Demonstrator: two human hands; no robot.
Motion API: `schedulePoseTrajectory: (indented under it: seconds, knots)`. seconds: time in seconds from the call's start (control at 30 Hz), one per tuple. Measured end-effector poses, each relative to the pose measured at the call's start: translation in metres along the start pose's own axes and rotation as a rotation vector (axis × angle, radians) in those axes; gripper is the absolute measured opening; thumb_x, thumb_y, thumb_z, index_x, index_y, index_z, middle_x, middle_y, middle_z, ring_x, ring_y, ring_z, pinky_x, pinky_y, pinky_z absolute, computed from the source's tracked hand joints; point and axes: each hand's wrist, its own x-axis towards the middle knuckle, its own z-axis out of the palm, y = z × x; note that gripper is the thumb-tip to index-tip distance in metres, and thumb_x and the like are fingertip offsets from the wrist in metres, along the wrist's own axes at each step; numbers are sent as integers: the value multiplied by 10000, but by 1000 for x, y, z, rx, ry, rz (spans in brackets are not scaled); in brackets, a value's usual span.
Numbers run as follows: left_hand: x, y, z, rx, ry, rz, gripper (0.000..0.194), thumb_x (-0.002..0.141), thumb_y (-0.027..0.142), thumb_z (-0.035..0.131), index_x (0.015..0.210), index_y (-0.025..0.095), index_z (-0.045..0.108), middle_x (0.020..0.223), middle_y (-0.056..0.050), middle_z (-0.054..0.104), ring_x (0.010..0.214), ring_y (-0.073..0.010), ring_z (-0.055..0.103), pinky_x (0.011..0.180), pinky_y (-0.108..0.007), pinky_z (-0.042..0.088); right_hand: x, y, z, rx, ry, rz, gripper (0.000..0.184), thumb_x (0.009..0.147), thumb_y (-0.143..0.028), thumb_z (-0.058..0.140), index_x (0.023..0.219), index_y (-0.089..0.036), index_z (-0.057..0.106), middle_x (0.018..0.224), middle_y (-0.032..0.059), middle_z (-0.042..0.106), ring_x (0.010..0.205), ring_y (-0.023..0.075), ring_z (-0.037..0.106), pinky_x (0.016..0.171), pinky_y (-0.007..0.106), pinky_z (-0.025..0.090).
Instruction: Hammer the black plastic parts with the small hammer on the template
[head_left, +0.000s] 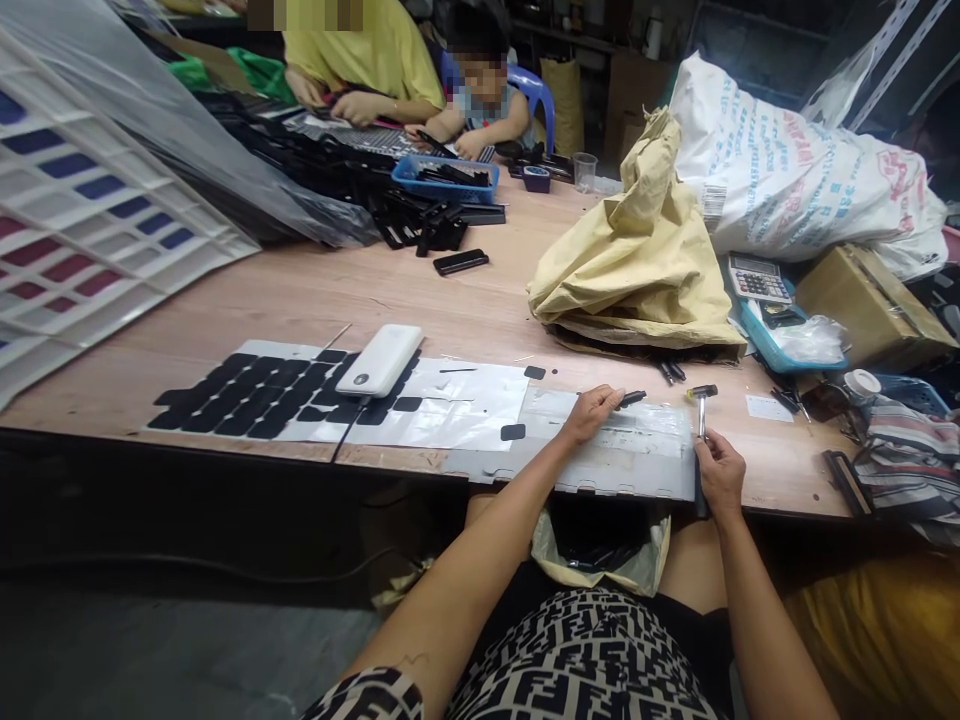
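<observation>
Right of centre in the frame, the left hand [595, 412] has its fingers closed on one end of a small, slender black piece [634, 397], whose free part points away from the fingertips toward the right. The piece lies just beyond that hand, near the far edge of a flat, pale grey, translucent sheet [652, 478] at the table's front edge; whether it touches the sheet cannot be told.

Farther right, the right hand [721, 470] is curled round the dark handle of a small hammer with a bright metal shaft [701, 420]. The hammer stands with its head toward the top of the frame, just right of the black piece and apart from it; the handle's lower end shows below the fingers.

Just above the space between the hands, two short black cylindrical pieces [672, 372] lie on the light wood-grained table [360, 285], near the bottom edge of a crumpled pale yellow sack [637, 260]. Left of the left hand, a white sheet bearing rounded black pads [255, 395] spreads across the lower left, with a white rounded rectangular device [381, 360] on top.
</observation>
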Motion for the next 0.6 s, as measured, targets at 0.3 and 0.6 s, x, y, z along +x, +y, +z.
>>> schedulePoseTrajectory:
  seconds: [0.3,0.6]
  knots:
    - [-22,18,-12,107,-348,-15,479,912,586,491,778,195,734,1023,-69,653,1059,-232,562,1016,-401,436,-3,-10,-2,-13,5,-2,477,776,-450,624,1088,-113,754,702,2,584,604,125,484,605,241,430]
    - [-112,33,-11,397,-418,81,332,709,517,791,930,270,767,1442,-55,518,1390,-364,340,1149,-541,292,-4,-10,0,-23,18,-11,493,782,-453,621,1113,-111,748,699,-1,573,600,124,487,609,244,435]
